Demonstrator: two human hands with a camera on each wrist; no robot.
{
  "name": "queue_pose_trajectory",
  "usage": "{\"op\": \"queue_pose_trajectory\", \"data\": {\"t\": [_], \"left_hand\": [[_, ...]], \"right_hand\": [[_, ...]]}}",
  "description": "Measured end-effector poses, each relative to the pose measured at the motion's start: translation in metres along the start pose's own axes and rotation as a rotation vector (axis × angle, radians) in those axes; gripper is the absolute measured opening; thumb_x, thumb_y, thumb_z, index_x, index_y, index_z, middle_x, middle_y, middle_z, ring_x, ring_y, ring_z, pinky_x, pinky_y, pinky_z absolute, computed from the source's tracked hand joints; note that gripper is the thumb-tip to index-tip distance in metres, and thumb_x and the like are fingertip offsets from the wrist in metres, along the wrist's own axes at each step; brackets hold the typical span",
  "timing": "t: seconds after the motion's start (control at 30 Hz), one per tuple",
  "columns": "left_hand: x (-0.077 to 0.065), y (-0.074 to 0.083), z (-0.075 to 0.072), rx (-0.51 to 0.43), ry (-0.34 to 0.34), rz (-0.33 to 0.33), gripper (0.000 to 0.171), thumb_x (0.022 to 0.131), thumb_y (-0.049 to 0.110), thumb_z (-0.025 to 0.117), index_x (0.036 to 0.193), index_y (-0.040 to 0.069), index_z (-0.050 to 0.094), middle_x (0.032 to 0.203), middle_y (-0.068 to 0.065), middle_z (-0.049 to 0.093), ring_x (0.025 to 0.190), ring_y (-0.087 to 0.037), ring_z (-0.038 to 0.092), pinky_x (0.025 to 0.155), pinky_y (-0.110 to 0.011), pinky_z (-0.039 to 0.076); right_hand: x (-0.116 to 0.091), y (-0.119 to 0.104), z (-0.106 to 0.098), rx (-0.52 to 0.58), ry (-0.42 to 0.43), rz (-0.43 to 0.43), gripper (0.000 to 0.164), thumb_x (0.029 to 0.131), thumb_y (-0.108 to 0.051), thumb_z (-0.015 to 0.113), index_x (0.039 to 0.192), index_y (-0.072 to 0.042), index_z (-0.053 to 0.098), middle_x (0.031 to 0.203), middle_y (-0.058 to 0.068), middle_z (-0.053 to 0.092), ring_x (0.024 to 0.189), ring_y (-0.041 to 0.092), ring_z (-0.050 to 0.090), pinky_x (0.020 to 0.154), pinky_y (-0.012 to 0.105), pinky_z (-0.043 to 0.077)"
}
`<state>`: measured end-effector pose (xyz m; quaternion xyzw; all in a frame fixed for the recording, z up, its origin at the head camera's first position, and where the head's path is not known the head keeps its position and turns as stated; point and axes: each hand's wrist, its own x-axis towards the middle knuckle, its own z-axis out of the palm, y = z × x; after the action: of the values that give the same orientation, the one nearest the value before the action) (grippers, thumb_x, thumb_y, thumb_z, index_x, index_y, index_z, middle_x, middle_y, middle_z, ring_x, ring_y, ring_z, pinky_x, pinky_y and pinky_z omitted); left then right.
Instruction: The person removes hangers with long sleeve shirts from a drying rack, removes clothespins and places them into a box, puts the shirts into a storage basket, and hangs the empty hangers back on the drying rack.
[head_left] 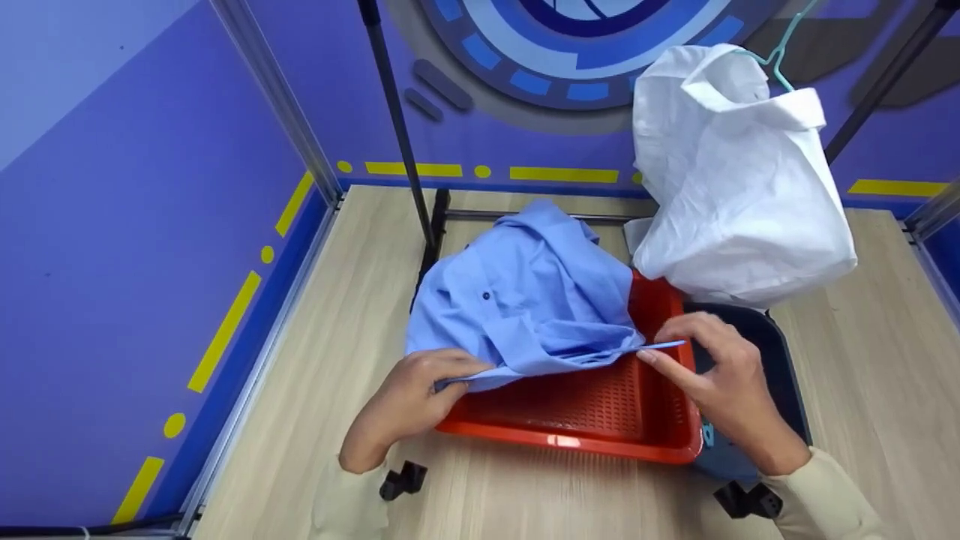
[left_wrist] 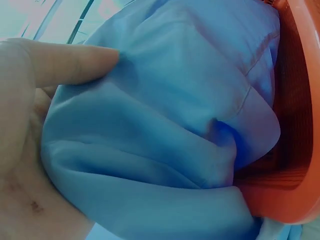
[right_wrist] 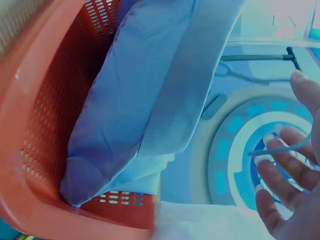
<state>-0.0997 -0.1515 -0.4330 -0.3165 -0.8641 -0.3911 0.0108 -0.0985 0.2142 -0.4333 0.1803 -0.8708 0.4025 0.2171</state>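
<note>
A light blue shirt [head_left: 525,285] lies bunched in and over the back left of a red basket [head_left: 577,442]; a dark button shows on it. My left hand [head_left: 416,394] pinches a fold at its near left edge. In the left wrist view the thumb [left_wrist: 95,62] presses on the cloth. Beside the shirt's right end is my right hand [head_left: 716,367], its thumb and fingers apart around a thin blue strip [head_left: 667,345]. The right wrist view shows this hand [right_wrist: 295,165] with spread fingers; whether they touch the strip is unclear. A stitched band [right_wrist: 182,85] of the shirt faces that camera.
A white garment [head_left: 739,180] hangs from a teal hanger [head_left: 784,52] at the back right. Behind and partly under the red basket stands a dark tub [head_left: 765,337]. A black rack pole [head_left: 397,112] rises at the back left, before the purple wall [head_left: 180,247].
</note>
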Motion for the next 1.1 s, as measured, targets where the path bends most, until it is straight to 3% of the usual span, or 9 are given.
{"op": "queue_pose_trajectory", "data": {"t": [0.13, 0.33, 0.43, 0.6, 0.7, 0.83, 0.9, 0.97, 1.1], "left_hand": [[0.001, 0.002, -0.001, 0.042, 0.009, 0.010, 0.037, 0.084, -0.002, 0.061, 0.110, 0.021, 0.075, 0.105, 0.004, 0.073, 0.102, -0.011, 0.067, 0.086, -0.031, 0.055], [0.001, 0.004, -0.001, 0.085, -0.009, -0.010, 0.035, 0.086, 0.000, 0.061, 0.110, 0.021, 0.074, 0.106, 0.005, 0.073, 0.101, -0.010, 0.067, 0.086, -0.031, 0.054], [0.002, 0.008, 0.000, 0.142, -0.051, -0.037, 0.030, 0.090, 0.007, 0.060, 0.113, 0.019, 0.073, 0.110, 0.004, 0.073, 0.104, -0.012, 0.067, 0.089, -0.034, 0.054], [0.005, 0.020, 0.002, 0.284, -0.117, -0.092, 0.029, 0.095, 0.027, 0.059, 0.121, 0.016, 0.068, 0.114, 0.001, 0.071, 0.106, -0.015, 0.067, 0.089, -0.037, 0.054], [0.009, 0.027, 0.006, 0.375, -0.078, -0.085, 0.030, 0.095, 0.033, 0.060, 0.117, 0.016, 0.069, 0.108, 0.001, 0.073, 0.099, -0.015, 0.069, 0.083, -0.036, 0.055], [0.014, 0.032, 0.014, 0.468, 0.030, -0.027, 0.022, 0.092, 0.035, 0.063, 0.100, 0.015, 0.071, 0.084, 0.004, 0.070, 0.076, -0.014, 0.067, 0.066, -0.032, 0.053], [0.016, 0.032, 0.018, 0.484, 0.082, 0.010, 0.016, 0.091, 0.031, 0.065, 0.086, 0.016, 0.069, 0.069, 0.005, 0.062, 0.064, -0.011, 0.061, 0.057, -0.027, 0.047], [0.017, 0.031, 0.020, 0.482, 0.120, 0.052, 0.021, 0.090, 0.026, 0.067, 0.072, 0.017, 0.062, 0.059, 0.007, 0.050, 0.055, -0.008, 0.050, 0.051, -0.022, 0.037], [0.018, 0.028, 0.023, 0.467, 0.164, 0.144, 0.036, 0.089, 0.020, 0.068, 0.061, 0.016, 0.046, 0.057, 0.009, 0.027, 0.051, -0.003, 0.031, 0.051, -0.016, 0.020]], "right_hand": [[0.004, -0.004, 0.004, 0.043, -0.033, -0.102, 0.027, 0.068, -0.002, 0.085, 0.075, -0.020, 0.066, 0.075, -0.009, 0.064, 0.078, 0.005, 0.055, 0.075, 0.016, 0.039], [0.004, -0.013, 0.007, 0.064, -0.183, 0.003, 0.031, 0.083, -0.006, 0.073, 0.067, -0.026, 0.056, 0.062, -0.015, 0.046, 0.063, 0.004, 0.049, 0.052, 0.017, 0.043], [0.004, -0.016, 0.009, 0.056, -0.172, 0.014, 0.031, 0.084, -0.005, 0.072, 0.066, -0.024, 0.054, 0.061, -0.014, 0.044, 0.061, 0.003, 0.048, 0.050, 0.018, 0.045], [0.003, -0.018, 0.013, 0.053, -0.128, -0.026, 0.031, 0.083, -0.002, 0.073, 0.067, -0.020, 0.053, 0.058, -0.013, 0.041, 0.055, 0.002, 0.042, 0.048, 0.017, 0.037], [0.002, -0.019, 0.015, 0.056, -0.129, -0.022, 0.030, 0.083, -0.002, 0.073, 0.067, -0.019, 0.053, 0.058, -0.012, 0.040, 0.055, 0.002, 0.041, 0.048, 0.018, 0.037], [0.002, -0.023, 0.016, 0.058, -0.141, 0.004, 0.028, 0.084, -0.004, 0.072, 0.069, -0.020, 0.055, 0.060, -0.014, 0.041, 0.056, 0.002, 0.043, 0.049, 0.018, 0.039], [0.002, -0.025, 0.016, 0.060, -0.137, -0.005, 0.027, 0.084, -0.004, 0.072, 0.070, -0.020, 0.055, 0.061, -0.014, 0.042, 0.057, 0.003, 0.044, 0.050, 0.019, 0.039], [0.002, -0.025, 0.016, 0.065, -0.124, -0.029, 0.027, 0.084, -0.003, 0.072, 0.070, -0.020, 0.055, 0.061, -0.013, 0.043, 0.058, 0.002, 0.043, 0.050, 0.018, 0.037], [0.004, -0.024, 0.015, 0.071, -0.090, -0.083, 0.029, 0.082, 0.000, 0.072, 0.068, -0.020, 0.055, 0.061, -0.012, 0.043, 0.060, 0.002, 0.042, 0.053, 0.017, 0.034]]}}
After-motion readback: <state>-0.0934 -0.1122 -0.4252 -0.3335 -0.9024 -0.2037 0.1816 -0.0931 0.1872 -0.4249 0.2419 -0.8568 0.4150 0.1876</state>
